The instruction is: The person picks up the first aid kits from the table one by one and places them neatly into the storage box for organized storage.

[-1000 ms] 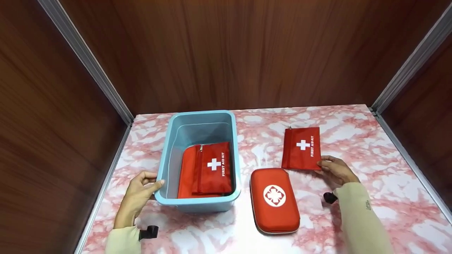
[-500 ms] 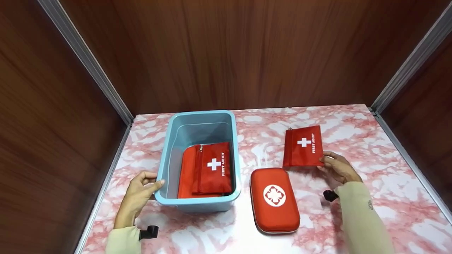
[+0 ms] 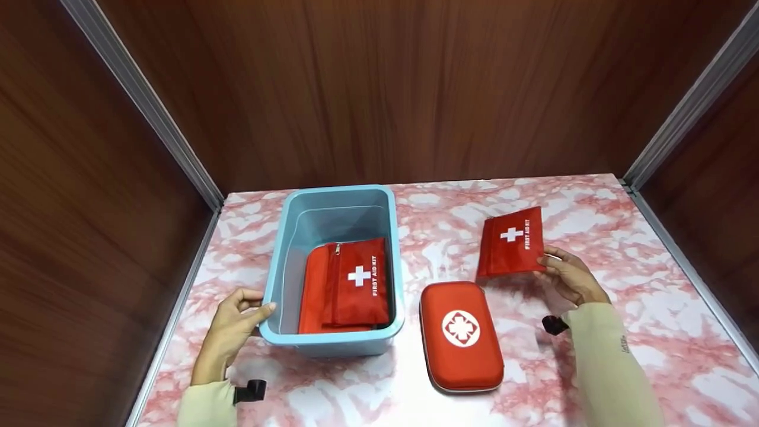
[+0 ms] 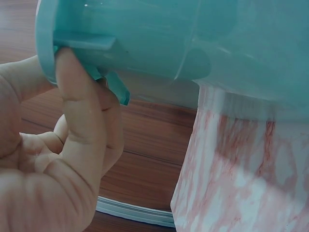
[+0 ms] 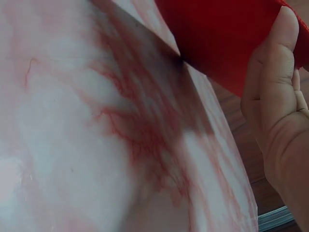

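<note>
My left hand (image 3: 233,320) grips the near left corner of a light blue plastic bin (image 3: 329,339), thumb over the rim and fingers beneath it in the left wrist view (image 4: 79,121). Inside the bin, a red zippered first aid pouch (image 3: 359,296) lies over another red item (image 3: 313,290), mostly covered. At the right, my right hand (image 3: 572,276) pinches the right edge of a second red first aid pouch (image 3: 511,249), which is tilted with its right side raised. Part of that pouch (image 5: 217,38) shows in the right wrist view, above the table.
A red hard-shell case (image 3: 462,367) with a white cross emblem lies on the marbled pink-and-white table (image 3: 332,397), between the bin and my right hand. Brown wood-grain panels (image 3: 379,89) with metal corner strips enclose the table at the back and sides.
My right hand has risen slightly, lifting and tilting the pouch it holds, whose right edge has come up. The left hand, bin and case have stayed where they were.
</note>
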Motion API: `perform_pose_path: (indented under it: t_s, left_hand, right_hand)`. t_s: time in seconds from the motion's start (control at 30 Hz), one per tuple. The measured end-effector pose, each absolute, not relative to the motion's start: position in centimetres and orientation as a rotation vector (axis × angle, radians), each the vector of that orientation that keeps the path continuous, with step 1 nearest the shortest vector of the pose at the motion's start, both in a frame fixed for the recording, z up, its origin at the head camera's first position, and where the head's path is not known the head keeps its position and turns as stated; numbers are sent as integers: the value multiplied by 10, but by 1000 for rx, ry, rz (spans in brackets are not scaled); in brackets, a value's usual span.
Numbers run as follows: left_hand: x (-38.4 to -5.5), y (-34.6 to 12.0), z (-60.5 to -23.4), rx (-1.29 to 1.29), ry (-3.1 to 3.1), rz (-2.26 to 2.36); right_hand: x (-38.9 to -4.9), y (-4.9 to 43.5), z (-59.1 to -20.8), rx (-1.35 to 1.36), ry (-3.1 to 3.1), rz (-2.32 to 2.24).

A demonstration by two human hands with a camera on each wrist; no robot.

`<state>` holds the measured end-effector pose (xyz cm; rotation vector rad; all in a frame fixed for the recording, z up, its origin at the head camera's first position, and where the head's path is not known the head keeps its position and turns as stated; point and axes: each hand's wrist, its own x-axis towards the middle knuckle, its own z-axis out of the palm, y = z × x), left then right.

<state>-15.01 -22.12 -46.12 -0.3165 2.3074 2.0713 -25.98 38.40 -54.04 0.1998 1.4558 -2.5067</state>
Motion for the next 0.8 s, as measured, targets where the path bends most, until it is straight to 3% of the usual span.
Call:
perform_pose_path:
  t_s: [0.8]
  left_hand:
    - [-150,-220,-461,-296,2296,2077]
  right_hand:
    - [-260,381,-522,162,1438,-2558]
